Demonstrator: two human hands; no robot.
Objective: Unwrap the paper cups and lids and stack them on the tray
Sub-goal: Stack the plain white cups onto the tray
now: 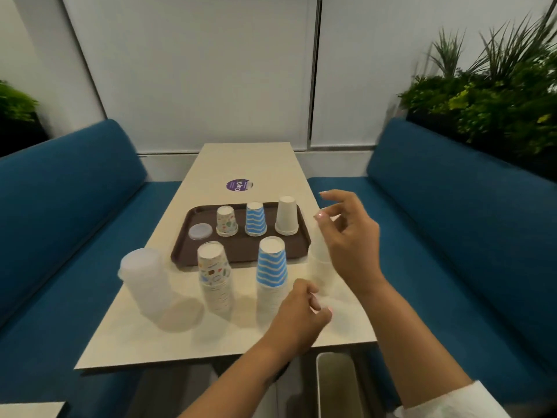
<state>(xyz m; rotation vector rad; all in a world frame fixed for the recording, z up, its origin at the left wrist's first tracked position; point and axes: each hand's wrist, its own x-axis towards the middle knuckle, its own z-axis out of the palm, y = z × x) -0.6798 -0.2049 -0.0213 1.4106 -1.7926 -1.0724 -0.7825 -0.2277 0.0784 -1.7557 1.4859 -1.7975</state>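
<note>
A brown tray [241, 251] holds a clear lid [200, 231], a patterned cup [227, 221], a blue striped cup [255, 219] and a white cup [286, 216], all upside down. In front of it on the table stand a wrapped stack of lids [144, 279], a patterned cup stack [214, 276] and a blue striped stack [271, 276]. A white cup stack [319, 267] at the tray's right corner is blurred. My left hand [301, 315] curls at its foot. My right hand [349, 236] hovers at its top, fingers loosely bent; any grip is hidden by blur.
The beige table [150, 336] carries a purple round sticker [239, 185] behind the tray. Blue benches [60, 206] run along both sides, with plants behind them. A metal bin [337, 384] stands under the table's near right corner.
</note>
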